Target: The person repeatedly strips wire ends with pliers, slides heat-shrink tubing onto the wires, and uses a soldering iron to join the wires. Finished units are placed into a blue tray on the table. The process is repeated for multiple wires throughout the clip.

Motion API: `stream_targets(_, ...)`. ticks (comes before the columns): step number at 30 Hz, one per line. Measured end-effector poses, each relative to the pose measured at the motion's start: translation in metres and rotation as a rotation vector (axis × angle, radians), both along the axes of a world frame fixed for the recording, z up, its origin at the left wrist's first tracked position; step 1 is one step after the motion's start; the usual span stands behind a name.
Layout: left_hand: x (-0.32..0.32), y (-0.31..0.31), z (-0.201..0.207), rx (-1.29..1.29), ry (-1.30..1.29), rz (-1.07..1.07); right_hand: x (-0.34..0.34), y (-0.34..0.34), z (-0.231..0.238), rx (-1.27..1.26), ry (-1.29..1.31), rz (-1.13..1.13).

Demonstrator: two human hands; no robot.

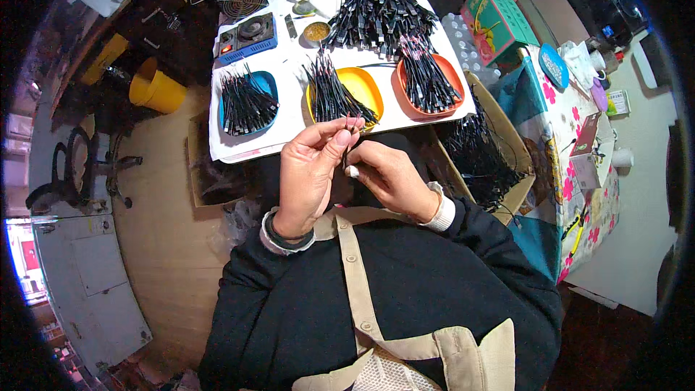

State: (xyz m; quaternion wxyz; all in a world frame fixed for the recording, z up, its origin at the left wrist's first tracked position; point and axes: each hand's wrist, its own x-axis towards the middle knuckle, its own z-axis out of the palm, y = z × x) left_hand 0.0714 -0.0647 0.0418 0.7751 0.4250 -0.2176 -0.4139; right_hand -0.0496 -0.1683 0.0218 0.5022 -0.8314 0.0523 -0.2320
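In the head view, the left hand (308,174) and the right hand (391,177) meet just below the near edge of the white counter (289,112), right in front of the yellow tray (365,83). The left hand's fingers (340,130) are pinched closed on the tip of a thin black wire (346,152), which hangs down between the two hands. The right hand's fingers are curled closed around the lower part of the same wire, touching the left hand.

On the counter, the yellow tray holds a bundle of short black wires. To the left of the yellow tray sits a blue tray (246,101) with more black wires, and to its right an orange tray (431,83), also filled. Behind the yellow tray lie a large heap of black cables (376,11), a small dish of golden material (316,31) and a blue hot plate (248,36). To the right of the orange tray, a cardboard box (481,148) holds more black wires.
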Motion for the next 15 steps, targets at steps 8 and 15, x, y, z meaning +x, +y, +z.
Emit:
stream_targets(8, -0.004, 0.002, 0.002, 0.065, -0.065, 0.024, -0.01, -0.021, 0.015, 0.158, 0.142, -0.042)
stream_targets(15, -0.006, 0.004, 0.003, 0.092, -0.119, -0.041, 0.003, -0.028, 0.026, 0.531, -0.112, -0.04)
